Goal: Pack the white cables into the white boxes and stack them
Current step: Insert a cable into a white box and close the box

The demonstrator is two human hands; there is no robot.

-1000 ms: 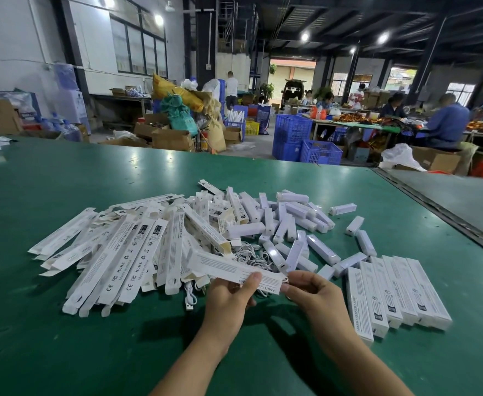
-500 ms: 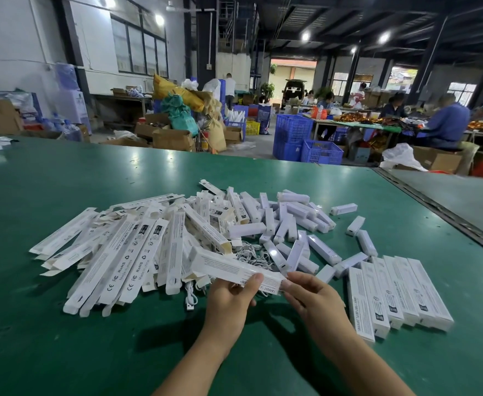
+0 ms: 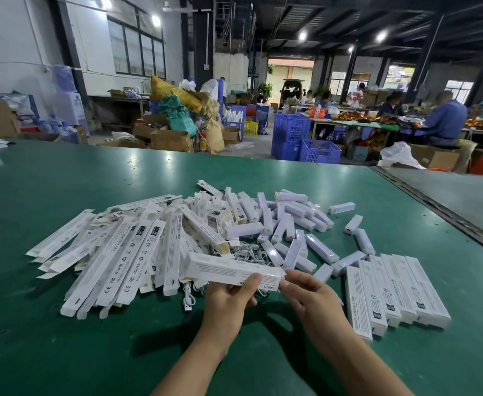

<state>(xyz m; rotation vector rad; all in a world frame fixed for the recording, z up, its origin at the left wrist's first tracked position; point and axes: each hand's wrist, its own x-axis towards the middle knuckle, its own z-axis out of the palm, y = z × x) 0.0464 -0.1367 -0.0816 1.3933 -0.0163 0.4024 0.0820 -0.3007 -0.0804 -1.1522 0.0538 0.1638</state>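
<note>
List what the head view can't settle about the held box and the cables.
All head view:
- Inside of the long white cardboard box: its walls hide whether a cable is in it.
- Its right end flap: covered by the right hand; the left hand grips it too.
- Tangled white cables: mostly buried behind that box and the loose pile; count unknowable.
- Fine print on the row of white boxes: too small.

Both forearms reach forward; left hand point(image 3: 228, 300) and right hand point(image 3: 310, 300) pinch one white box point(image 3: 223, 268).
</note>
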